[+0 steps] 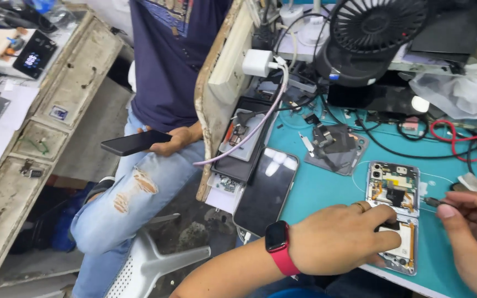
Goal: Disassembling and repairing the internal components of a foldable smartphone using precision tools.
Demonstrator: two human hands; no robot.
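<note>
Opened phone point(394, 212) lies on the bench point(327, 187) under left hand point(340, 240) fingers pressed flat; right hand point(473, 232) pinches a tool point(433, 202) beside it. Likely fragile; hold its frame edges.

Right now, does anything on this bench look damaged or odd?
The phone under the left hand lies opened, its insides bare. The right hand holds a thin tool beside it. Loose parts lie behind.
</note>
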